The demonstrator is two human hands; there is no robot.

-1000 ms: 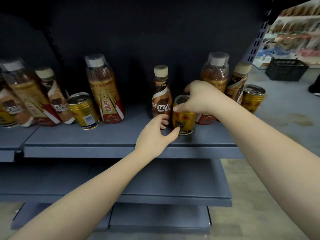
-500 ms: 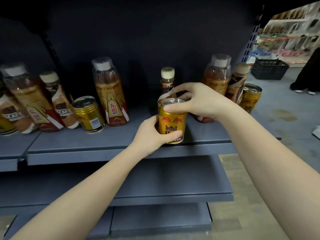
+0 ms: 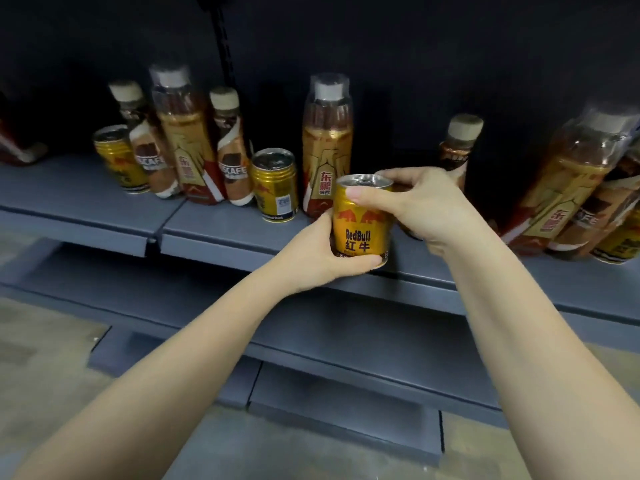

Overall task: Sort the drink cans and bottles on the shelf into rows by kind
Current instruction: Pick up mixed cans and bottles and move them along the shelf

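A gold Red Bull can, upright, held by both hands at the front edge of the grey shelf; whether its base touches the shelf cannot be told. Its label reads "RedBull" above the characters "红牛", under two red bulls. The left hand cups the can low on its left side, with the thumb curled round the base at the front. The right hand grips the upper part, with the thumb pressed on the front just under the rim and the fingers curled over the far side of the top.

Count of cans in view: four. Besides the held can, a second gold can stands just left of it, a third gold can stands further left, and part of a fourth can shows at the right edge.

Count of tall clear-capped bottles with gold and red labels bearing "东鹏": three. One tall bottle stands directly behind the held can, a left tall bottle stands among the left group, and a right tall bottle leans at the right.

Count of brown coffee bottles with cream caps: at least four. Two carry legible "NESCAFÉ" lettering: a far-left coffee bottle and a second coffee bottle, flanking the left tall bottle. A third coffee bottle stands behind the right hand, label blurred. A fourth coffee bottle lies partly hidden at the right.

A lower shelf projects beneath.
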